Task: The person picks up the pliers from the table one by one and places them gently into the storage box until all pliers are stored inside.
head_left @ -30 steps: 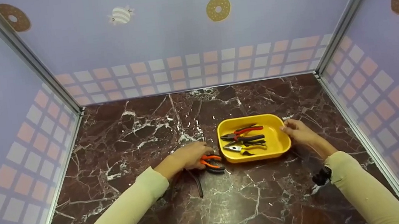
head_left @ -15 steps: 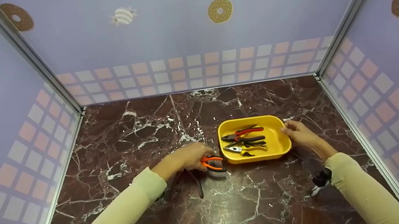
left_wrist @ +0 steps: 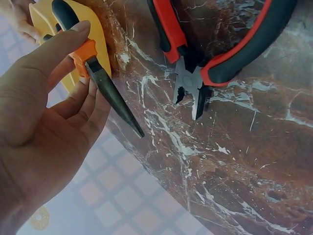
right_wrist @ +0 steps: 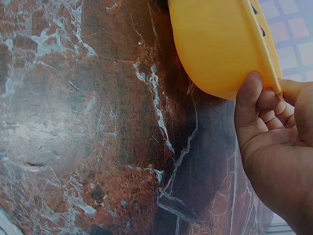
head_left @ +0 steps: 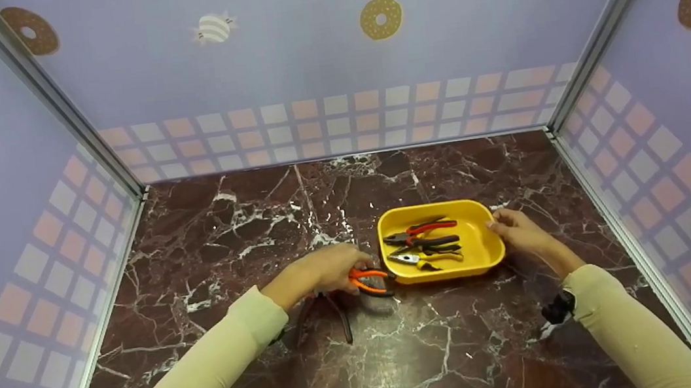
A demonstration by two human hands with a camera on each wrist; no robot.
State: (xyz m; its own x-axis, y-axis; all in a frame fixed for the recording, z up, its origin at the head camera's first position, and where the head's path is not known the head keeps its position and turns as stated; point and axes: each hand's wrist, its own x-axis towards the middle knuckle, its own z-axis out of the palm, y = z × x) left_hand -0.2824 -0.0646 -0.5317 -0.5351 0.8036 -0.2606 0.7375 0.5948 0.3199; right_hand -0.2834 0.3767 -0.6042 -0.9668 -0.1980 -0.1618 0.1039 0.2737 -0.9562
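Observation:
My left hand (head_left: 330,269) pinches long-nose pliers (left_wrist: 87,55) with orange and black handles. In the left wrist view their dark nose points away from the yellow box (head_left: 474,241). Close to the box's left side, the handles (head_left: 367,274) show in the head view with a shadow beneath them. My right hand (head_left: 520,233) grips the box's right rim between thumb and fingers. Inside the box lie pliers with red handles (head_left: 435,226) and others with yellow handles (head_left: 449,256), with black handles between them. Red-and-black pliers (left_wrist: 188,78) lie spread on the table, partly hidden under my left forearm in the head view.
The dark marbled tabletop (head_left: 405,358) is bounded by patterned panels at the back (head_left: 303,61) and both sides, with metal rails along the corners. A dark band (head_left: 558,307) sits at my right wrist.
The orange-handled pliers have risen slightly off the table and shifted a little right, their shadow now apart from them. My right hand stays on the box rim.

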